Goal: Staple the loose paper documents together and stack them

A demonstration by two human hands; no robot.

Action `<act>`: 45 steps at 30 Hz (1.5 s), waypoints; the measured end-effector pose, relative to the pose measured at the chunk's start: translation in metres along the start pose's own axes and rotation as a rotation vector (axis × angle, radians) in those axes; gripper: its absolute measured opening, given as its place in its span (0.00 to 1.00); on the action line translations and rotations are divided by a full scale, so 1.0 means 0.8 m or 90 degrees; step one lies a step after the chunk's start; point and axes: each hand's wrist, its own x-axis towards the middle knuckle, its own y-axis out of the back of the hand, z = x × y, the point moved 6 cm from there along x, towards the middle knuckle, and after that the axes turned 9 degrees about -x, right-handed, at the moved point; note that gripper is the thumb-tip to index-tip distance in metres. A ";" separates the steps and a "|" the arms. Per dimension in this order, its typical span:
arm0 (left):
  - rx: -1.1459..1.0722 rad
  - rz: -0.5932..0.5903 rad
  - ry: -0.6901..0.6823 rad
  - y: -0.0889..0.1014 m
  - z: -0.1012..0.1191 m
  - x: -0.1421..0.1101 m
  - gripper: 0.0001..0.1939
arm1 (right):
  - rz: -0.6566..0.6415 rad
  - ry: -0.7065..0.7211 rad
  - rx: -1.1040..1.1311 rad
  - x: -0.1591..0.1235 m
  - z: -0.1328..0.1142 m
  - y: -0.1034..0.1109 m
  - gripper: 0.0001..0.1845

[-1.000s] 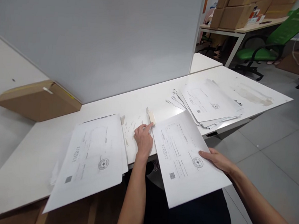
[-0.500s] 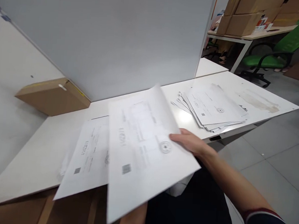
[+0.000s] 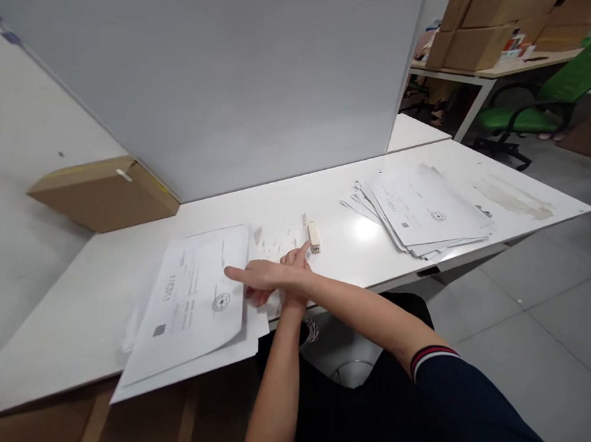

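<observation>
One sheet (image 3: 188, 294) is gripped at its edge by the right hand's (image 3: 262, 274) fingers; the left hand (image 3: 296, 257), overall finger closure indeterminable, points at the cream block (image 3: 314, 235).

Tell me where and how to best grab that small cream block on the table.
Probably pinch the cream block across its middle by the long sides, coming down from the near end: it is narrow, lies flat, lengthwise away from the person, and the left hand is at that end.

Navy sleeve (image 3: 485, 399), red-and-white striped cuff (image 3: 431, 356); black trousers (image 3: 348, 424).
</observation>
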 end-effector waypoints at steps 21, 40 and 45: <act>0.019 0.033 -0.069 0.004 0.018 -0.001 0.21 | 0.186 -0.443 -0.346 -0.117 0.348 0.198 0.19; -0.573 -0.108 0.259 -0.038 0.033 -0.026 0.24 | 0.368 -0.190 0.007 -0.193 0.221 0.129 0.16; -0.873 -0.161 0.393 -0.043 0.042 -0.025 0.25 | 0.375 -0.187 0.035 -0.190 0.207 0.087 0.16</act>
